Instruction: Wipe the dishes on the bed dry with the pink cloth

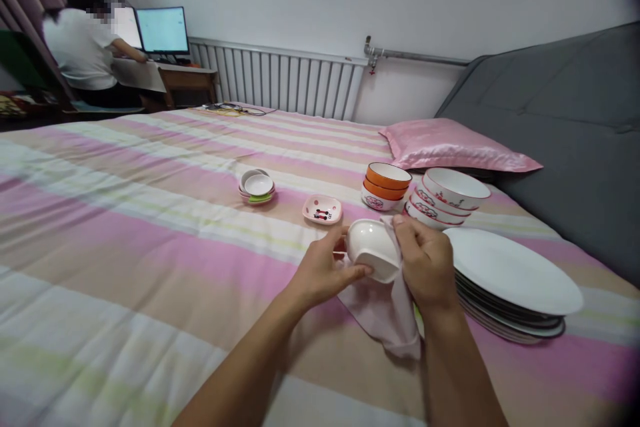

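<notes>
A small white bowl point(373, 247) is held up between my two hands, tilted over the bed. My left hand point(325, 267) grips its left side, thumb along the lower edge and fingers behind. At its right side, my right hand point(425, 257) is closed on a pale pink cloth point(390, 320), pressed against the bowl and hanging below it. Just beyond the bowl lies a small pink dish point(323, 210) with a cartoon print. Farther left is a little stack of small dishes point(257, 188), with a green piece among them.
Right of my hands stand a stack of large white plates point(515, 273), white patterned bowls point(450, 197) and orange bowls point(387, 180). A pink pillow point(455, 143) rests by the grey headboard point(550, 93). Cables point(235, 109) lie at the bed's far edge. A person point(90, 47) sits at a desk.
</notes>
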`<state>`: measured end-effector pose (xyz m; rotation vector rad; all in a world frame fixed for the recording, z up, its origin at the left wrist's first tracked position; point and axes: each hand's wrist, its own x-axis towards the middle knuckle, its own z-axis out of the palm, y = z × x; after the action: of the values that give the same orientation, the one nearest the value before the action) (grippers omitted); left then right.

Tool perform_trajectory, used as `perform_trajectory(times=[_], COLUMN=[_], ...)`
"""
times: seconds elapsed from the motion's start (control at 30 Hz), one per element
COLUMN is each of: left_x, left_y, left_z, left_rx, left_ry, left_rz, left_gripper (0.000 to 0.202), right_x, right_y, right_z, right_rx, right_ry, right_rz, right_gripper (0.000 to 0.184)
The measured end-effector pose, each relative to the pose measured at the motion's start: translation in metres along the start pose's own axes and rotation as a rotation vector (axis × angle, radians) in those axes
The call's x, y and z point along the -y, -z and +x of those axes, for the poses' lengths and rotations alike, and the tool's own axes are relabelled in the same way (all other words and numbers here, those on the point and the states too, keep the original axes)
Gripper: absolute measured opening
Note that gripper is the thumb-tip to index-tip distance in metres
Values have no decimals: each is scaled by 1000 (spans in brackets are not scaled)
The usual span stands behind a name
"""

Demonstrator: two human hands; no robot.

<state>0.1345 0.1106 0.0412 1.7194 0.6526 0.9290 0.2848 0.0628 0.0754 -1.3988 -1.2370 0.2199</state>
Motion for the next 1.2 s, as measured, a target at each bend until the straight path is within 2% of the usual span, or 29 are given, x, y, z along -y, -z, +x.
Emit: perform_trajectory(times=[0.17, 0.3, 0.5, 0.6, 0.73, 0.93, 1.2], left_x=[4, 2, -10, -14, -16, -18, -16], left_y=[-2, -7, -11, -11, -10, -11, -12], left_z=[1, 2, 0, -2, -3, -4, -1], left_rx=[10, 2, -49, -35, -67, -93, -100], left_ry=[83, 135, 202, 208, 190, 269, 374], left_rz=[-252, -471, -580, -627, -679, -771, -857], left_gripper=[48, 48, 53, 54, 44, 36, 42], right_x=[8, 13, 14, 12, 10, 8, 7], right_y=[-3, -7, -14, -18, -23, -34, -46], right_z=[-3, -6, -9, -9, -9, -11, -16], right_rx=[-23, -130, -217, -239, -263, -222, -56], right_ry=[69, 147, 276, 346, 470, 531, 466], right_rz=[-59, -56, -122, -135, -191, -231, -201], right_gripper=[39, 36, 24, 31, 38, 46, 54])
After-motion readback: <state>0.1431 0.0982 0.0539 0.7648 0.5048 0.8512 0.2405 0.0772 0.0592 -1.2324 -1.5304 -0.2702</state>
